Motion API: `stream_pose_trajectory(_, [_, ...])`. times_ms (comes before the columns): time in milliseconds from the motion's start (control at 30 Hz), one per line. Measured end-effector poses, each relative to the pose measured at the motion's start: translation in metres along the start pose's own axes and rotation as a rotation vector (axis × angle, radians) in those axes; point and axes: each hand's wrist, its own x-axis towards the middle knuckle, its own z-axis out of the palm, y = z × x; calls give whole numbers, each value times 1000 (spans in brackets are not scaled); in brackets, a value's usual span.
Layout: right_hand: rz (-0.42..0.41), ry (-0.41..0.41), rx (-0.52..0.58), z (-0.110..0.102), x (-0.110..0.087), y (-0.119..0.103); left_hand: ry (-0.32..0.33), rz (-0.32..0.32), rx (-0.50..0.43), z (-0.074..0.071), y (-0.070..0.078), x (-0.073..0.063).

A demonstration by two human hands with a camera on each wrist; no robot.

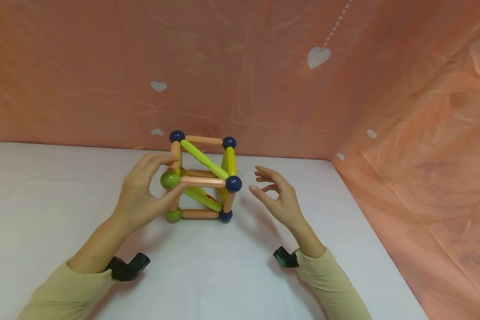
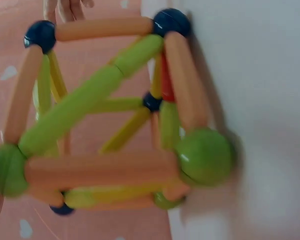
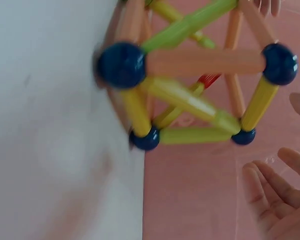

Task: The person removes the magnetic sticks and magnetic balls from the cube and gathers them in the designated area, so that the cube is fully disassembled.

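A cube-shaped frame of magnetic sticks and balls (image 1: 203,182) stands on the white table, with orange edge sticks, yellow sticks on its right side and lime-green diagonals. Its balls are dark blue, such as the blue ball (image 3: 122,65), and green, such as the green ball (image 2: 206,157). My left hand (image 1: 144,191) is at the upper left front corner, thumb and fingers spread around the green ball there and overlapping the sticks in the head view. To the right of the frame, my right hand (image 1: 279,200) is held apart from it, its relaxed fingers holding nothing.
Behind the table (image 1: 240,275) hangs an orange-pink cloth (image 1: 240,80) with white hearts, and it continues along the right side. Black wrist mounts (image 1: 128,267) stick out below both sleeves.
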Motion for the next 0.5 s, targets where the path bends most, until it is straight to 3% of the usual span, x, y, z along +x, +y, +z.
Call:
stream_pose_trajectory(133, [45, -11, 106, 4, 1, -10, -64, -28, 10, 7, 6, 11])
stream_pose_trajectory(300, [50, -32, 157, 9, 2, -19, -154, -80, 66, 13, 13, 23])
stream_pose_trajectory(500, [27, -45, 204, 15, 2, -21, -370, -297, 66, 18, 20, 38])
